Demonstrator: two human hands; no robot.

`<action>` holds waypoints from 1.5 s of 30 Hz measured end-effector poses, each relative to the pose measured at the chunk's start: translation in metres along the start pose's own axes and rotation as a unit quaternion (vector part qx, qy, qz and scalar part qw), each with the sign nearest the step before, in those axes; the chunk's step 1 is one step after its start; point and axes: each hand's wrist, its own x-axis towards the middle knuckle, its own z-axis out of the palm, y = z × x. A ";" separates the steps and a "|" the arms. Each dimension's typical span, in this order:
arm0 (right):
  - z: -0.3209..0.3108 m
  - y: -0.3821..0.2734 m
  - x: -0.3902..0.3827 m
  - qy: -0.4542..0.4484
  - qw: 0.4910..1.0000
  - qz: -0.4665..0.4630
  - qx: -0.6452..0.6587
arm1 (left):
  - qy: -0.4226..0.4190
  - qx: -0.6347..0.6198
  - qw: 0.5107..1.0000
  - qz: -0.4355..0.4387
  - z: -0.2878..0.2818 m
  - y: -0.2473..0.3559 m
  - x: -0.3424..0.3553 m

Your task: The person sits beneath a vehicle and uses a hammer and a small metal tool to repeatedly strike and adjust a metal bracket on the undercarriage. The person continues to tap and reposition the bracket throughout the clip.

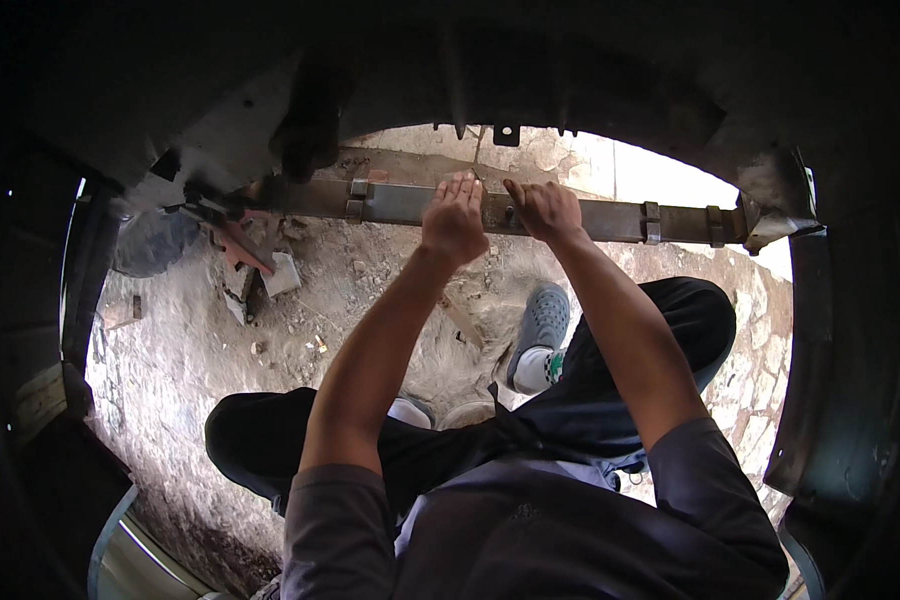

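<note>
A long, flat steel leaf spring (400,204) runs across in front of me, with metal clips around it. My left hand (457,220) lies over its middle, fingers stretched out flat past the far edge. Just to the right, my right hand (547,210) is closed over the same spring, its fingers curled and the thumb sticking out to the left. Between the hands, a small bolt or pin (510,214) shows on the spring. The spring's underside is hidden.
A dark wheel-arch edge (507,135) curves overhead, and body panels (815,330) rise at both sides. At left, a reddish metal piece (238,248) and a pale block (282,274) sit among rubble on the dusty ground (185,370). My shoe (544,318) stands below the spring.
</note>
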 end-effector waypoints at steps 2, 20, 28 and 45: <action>0.005 0.008 -0.001 0.013 1.000 0.003 0.013 | 0.042 -0.020 0.998 0.031 0.006 0.012 -0.023; 0.001 0.000 -0.005 0.021 0.999 0.005 0.031 | 0.036 0.047 0.990 0.131 -0.005 -0.031 -0.047; -0.001 -0.001 -0.008 0.005 1.000 0.018 0.026 | 0.021 -0.018 0.992 0.122 -0.010 -0.022 -0.064; -0.004 -0.007 -0.003 -0.042 0.999 0.012 -0.011 | 0.053 -0.005 0.998 0.040 -0.006 -0.042 -0.026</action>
